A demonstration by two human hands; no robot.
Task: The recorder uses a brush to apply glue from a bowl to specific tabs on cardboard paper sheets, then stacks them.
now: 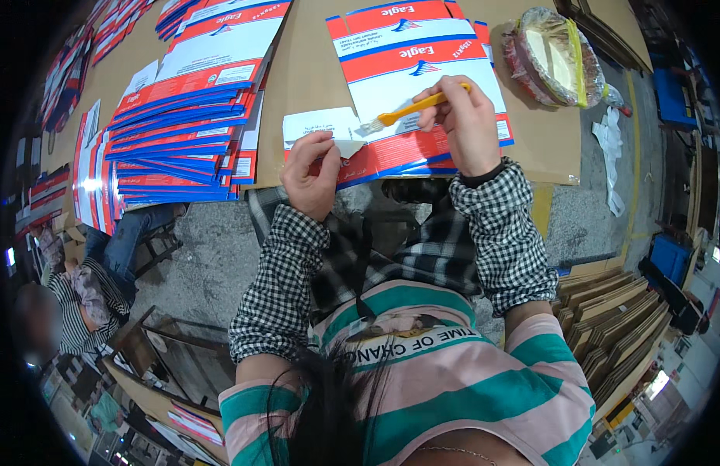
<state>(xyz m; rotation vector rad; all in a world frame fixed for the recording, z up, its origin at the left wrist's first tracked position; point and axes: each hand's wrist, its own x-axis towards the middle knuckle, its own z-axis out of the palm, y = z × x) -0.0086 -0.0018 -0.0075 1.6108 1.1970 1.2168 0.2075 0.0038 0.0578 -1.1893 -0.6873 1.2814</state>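
The right hand (468, 128) grips a brush (412, 109) by its yellow handle; pale, thin bristles spread at the other end. The left hand (312, 172) curls at a white flap (319, 124); whether it pinches it, I cannot tell. The brush is above a flat red, white and blue carton (422, 81), bristles beside the flap. Brown cardboard (313, 62) covers the table, bearing stacked cartons (177, 136) at left and a plastic-wrapped tub (583, 62) at right. Beyond lies grey floor (208, 241). The brush's long axis slants shallowly, bristles pointing left and slightly toward the person.
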